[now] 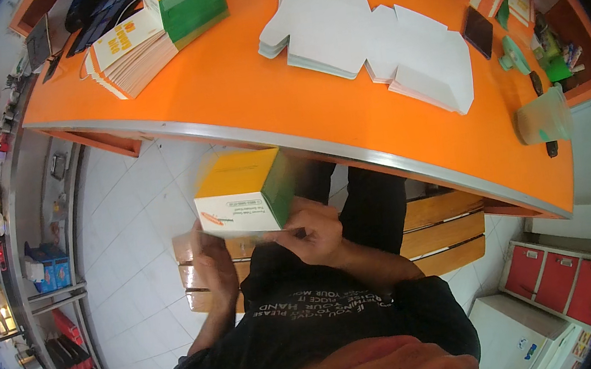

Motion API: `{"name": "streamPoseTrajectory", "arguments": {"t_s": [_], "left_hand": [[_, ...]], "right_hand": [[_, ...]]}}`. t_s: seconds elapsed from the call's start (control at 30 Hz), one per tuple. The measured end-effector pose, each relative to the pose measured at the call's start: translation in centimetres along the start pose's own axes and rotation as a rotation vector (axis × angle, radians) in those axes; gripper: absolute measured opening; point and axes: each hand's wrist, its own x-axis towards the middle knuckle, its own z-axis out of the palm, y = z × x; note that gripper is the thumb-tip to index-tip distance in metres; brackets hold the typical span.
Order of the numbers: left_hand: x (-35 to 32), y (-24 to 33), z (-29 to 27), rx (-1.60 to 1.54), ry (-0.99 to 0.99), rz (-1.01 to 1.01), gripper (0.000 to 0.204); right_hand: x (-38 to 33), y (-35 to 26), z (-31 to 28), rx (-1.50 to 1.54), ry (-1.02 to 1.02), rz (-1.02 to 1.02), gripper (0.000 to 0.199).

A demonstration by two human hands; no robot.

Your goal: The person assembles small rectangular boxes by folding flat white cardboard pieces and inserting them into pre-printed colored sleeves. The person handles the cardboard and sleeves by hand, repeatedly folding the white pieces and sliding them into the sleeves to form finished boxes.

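Observation:
A small carton box [235,213] with a yellow top, a white side and a green side is held above my lap, in front of the table's near edge. My right hand [315,232] is closed at the box's lower right corner, thumb and fingers pinched against it. My left hand [214,261] is by the lower left corner of the box; motion smears its fingers, and whether it touches the box cannot be made out. On the table ahead lies a stack of flat white die-cut carton blanks [343,26].
The orange table [249,95] has a metal-trimmed near edge. At its far left are a green-and-yellow box [194,10] and a stack of folded paper bags [128,58]. To the right lie a phone [478,32] and a translucent plastic tub [544,117]. Beneath me is a slatted wooden bench [443,235].

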Motion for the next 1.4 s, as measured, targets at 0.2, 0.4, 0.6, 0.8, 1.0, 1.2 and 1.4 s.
{"name": "streamPoseTrajectory", "arguments": {"t_s": [0.2, 0.4, 0.6, 0.8, 1.0, 1.2, 1.4], "left_hand": [[-3.2, 0.5, 0.3, 0.205, -0.489, 0.162, 0.055], [-1.5, 1.6, 1.2, -0.007, -0.278, 0.259, 0.052], [-2.2, 3.5, 2.9, -0.199, -0.335, -0.038, 0.058], [-1.7, 3.9, 3.0, -0.225, -0.391, -0.099, 0.064], [-1.4, 4.3, -1.0, -0.208, -0.793, 0.075, 0.104], [-2.8, 2.8, -2.0, -0.006, -0.585, 0.074, 0.095], [-3.3, 2.5, 0.6, -0.095, -0.575, 0.130, 0.057]], "right_hand": [[1.1, -0.6, 0.3, -0.170, 0.078, -0.038, 0.027], [0.6, -2.4, -1.1, -0.539, -0.110, -0.388, 0.037], [0.3, -1.3, -0.5, -0.597, -0.234, -0.254, 0.044], [0.6, -0.4, -0.9, -0.457, -0.302, -0.238, 0.051], [0.5, -0.3, -1.0, -0.359, -0.188, -0.376, 0.053], [0.4, -0.6, -1.4, -0.276, -0.078, -0.309, 0.050], [0.3, -1.8, -1.9, -0.504, -0.062, -0.409, 0.043]]}}
